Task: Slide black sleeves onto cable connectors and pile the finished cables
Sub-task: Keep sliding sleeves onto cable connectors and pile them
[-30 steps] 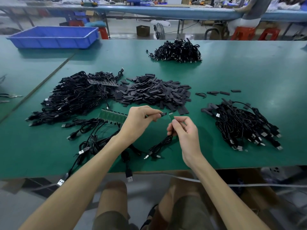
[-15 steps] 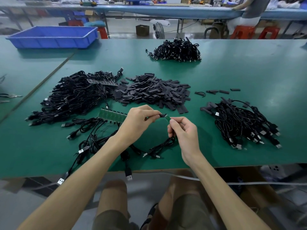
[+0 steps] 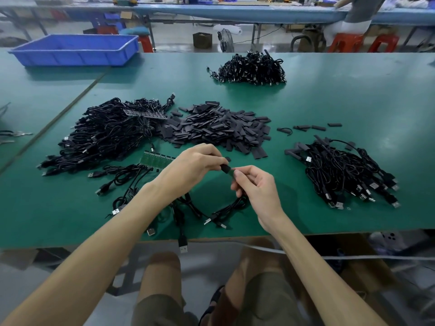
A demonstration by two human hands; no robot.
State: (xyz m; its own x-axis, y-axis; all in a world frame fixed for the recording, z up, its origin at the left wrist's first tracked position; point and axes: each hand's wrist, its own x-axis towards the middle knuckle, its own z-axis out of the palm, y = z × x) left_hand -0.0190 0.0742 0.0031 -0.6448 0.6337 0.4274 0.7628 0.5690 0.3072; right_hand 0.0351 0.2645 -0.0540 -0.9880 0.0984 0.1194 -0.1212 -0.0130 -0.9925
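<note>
Above the green table (image 3: 353, 102), a black sleeve (image 3: 225, 168) is pinched by left hand (image 3: 193, 164); cable connector (image 3: 233, 173) is pinched by right hand (image 3: 256, 184).

Table top (image 3: 353, 109) dark green, plain, with a tan seam line (image 3: 58, 116) on its left side. Sleeve pile (image 3: 219, 128) black going charcoal (reads greyer than the cables). Left heap (image 3: 101, 135), right heap (image 3: 341, 172) and far heap (image 3: 251, 69) of cables: all black, silver plug tips, small white tags here and there. Board strip (image 3: 156, 160) green with a row of dark pads. Sleeve (image 3: 225, 169) in the fingers black; connector (image 3: 232, 173) beside it dark green. Loose sleeves (image 3: 308, 127) charcoal too. Tray (image 3: 75, 50) solid blue. Far bench top (image 3: 235, 10) light blue. Stools (image 3: 346, 42) red-orange. Shorts (image 3: 164, 309) olive.
</note>
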